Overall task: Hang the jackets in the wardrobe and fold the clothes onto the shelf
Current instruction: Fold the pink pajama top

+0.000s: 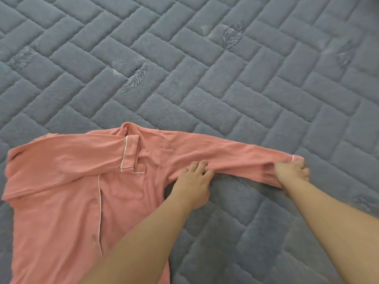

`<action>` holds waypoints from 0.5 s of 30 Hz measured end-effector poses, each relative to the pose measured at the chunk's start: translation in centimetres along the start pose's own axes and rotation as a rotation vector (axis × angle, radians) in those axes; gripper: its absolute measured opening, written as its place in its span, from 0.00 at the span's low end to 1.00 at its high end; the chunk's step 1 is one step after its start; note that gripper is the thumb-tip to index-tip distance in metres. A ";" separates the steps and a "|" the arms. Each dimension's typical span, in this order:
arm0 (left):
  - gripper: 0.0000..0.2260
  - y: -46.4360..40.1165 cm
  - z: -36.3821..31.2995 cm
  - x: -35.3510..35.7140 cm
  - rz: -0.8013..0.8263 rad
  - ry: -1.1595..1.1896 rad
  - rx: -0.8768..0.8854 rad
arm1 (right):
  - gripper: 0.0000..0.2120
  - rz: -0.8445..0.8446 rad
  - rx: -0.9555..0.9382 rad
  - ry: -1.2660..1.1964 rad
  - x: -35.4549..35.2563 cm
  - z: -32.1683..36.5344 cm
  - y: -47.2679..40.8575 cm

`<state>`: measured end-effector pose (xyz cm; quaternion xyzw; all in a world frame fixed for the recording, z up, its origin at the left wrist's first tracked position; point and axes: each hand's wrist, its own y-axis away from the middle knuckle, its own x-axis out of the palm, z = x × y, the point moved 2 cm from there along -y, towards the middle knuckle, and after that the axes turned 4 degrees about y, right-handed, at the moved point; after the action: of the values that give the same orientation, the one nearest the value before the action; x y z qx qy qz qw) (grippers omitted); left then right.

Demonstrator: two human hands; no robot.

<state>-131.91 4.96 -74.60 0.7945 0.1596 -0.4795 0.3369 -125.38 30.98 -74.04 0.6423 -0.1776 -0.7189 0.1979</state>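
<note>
A salmon-pink button-up shirt (67, 193) with white piping lies flat on the grey quilted bedcover (225, 89). Its left sleeve is folded across the chest. Its right sleeve (235, 158) stretches out to the right. My left hand (192, 185) grips the lower edge of that sleeve near the armpit, fingers curled into the fabric. My right hand (292, 171) holds the cuff end of the sleeve, fingers wrapped round it. The shirt's hem runs out of view at the bottom.
The bedcover fills the whole view, with a brick-like quilt pattern and several embroidered leaves (134, 78). No wardrobe, shelf or other clothes are in view.
</note>
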 end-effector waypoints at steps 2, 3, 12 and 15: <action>0.21 -2.0 -2.7 1.3 0.003 -0.052 0.072 | 0.34 0.040 0.119 -0.133 -0.4 -2.1 -2.6; 0.21 -2.8 -3.8 1.8 -0.001 -0.084 0.111 | 0.35 0.075 0.164 -0.209 -0.4 -3.1 -4.2; 0.14 -8.9 -11.8 4.1 -0.224 -0.159 0.243 | 0.12 0.297 -0.098 -0.365 -3.0 -2.8 -10.7; 0.11 -9.9 -13.1 4.6 -0.217 -0.155 0.259 | 0.07 0.412 -0.146 -0.296 -3.4 -2.3 -10.3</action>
<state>-126.84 20.83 -78.28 0.7700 0.1550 -0.5892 0.1894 -123.31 41.60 -76.62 0.4645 -0.2794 -0.7603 0.3578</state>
